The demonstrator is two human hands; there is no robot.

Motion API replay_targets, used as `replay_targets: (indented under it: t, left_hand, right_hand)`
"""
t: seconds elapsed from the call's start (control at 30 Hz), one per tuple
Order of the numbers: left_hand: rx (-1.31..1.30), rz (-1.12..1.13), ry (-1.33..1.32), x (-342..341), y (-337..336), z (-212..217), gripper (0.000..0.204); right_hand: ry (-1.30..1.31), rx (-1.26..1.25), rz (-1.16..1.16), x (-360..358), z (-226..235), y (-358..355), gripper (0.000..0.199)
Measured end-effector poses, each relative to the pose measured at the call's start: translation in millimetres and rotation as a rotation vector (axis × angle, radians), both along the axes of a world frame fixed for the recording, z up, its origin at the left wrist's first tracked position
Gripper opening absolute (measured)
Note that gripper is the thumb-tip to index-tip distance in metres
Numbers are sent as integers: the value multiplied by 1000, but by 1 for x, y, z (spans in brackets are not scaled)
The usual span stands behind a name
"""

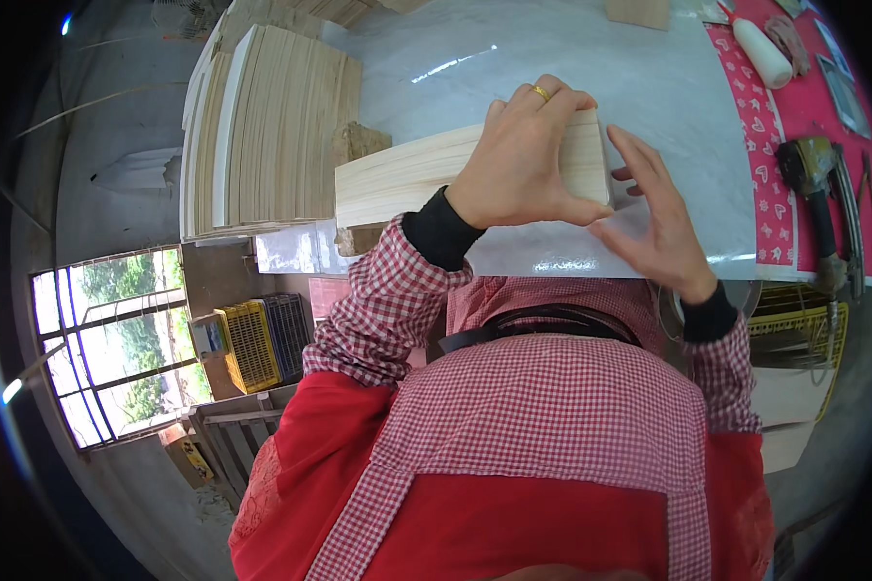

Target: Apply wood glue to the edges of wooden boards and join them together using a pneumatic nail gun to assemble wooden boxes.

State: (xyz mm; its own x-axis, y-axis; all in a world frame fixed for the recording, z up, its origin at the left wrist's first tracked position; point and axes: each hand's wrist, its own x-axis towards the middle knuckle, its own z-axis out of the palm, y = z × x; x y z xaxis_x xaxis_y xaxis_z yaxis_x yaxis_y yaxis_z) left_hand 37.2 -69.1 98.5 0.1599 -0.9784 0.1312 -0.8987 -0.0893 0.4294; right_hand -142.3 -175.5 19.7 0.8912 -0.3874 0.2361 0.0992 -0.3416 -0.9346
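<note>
A pale wooden board or block lies lengthwise across the white tabletop, close to its near edge. My left hand reaches over its right part from above, thumb on the near side and fingers on the far side, gripping it. A gold ring is on one finger. Just past the block's right end is my right hand, its fingers spread and its palm facing the end. Nothing shows in it, and its thumb is close to my left thumb. Rough brown wood sits beneath or behind the block's left end.
Tall stacks of thin wooden boards stand on the left of the white table. On the right, a pink patterned cloth bears a white bottle and an air nailer or stapler. Yellow crates stand lower left.
</note>
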Motion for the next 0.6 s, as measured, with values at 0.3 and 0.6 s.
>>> replay_targets:
  t: [0.3, 0.6]
  left_hand:
    - [-25, -9, 44, 4, -7, -3, 89]
    - [-19, -12, 34, 3, -2, 3, 87]
  right_hand:
    - [-139, 40, -140, -33, 14, 42, 67]
    - [-127, 31, -136, -36, 25, 24, 32]
